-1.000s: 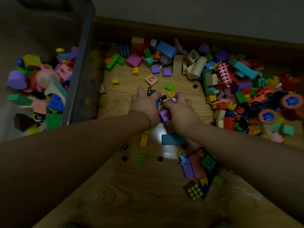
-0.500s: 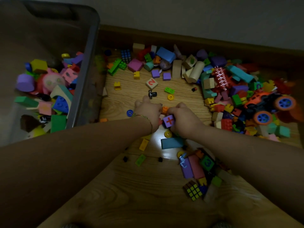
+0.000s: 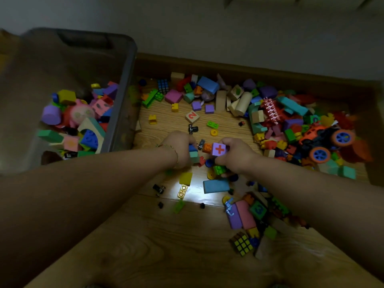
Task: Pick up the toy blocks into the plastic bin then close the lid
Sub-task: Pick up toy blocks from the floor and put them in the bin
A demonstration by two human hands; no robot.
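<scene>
On my feed the right hand (image 3: pixel 236 155), well right of the plastic bin (image 3: pixel 122 96), pinches a purple cube (image 3: pixel 219 149) printed with a red plus sign. The left hand (image 3: pixel 179 147), nearer the bin, has its fingers curled round a blue block (image 3: pixel 192 147). I can read "2" on a wooden cube (image 3: pixel 192 117) lying right of the bin, and "3" on a green cube (image 3: pixel 258 209) farther from it. Loose toy blocks (image 3: pixel 270 113) cover the wooden floor (image 3: pixel 166 235) right of the bin, and more already lie inside it.
</scene>
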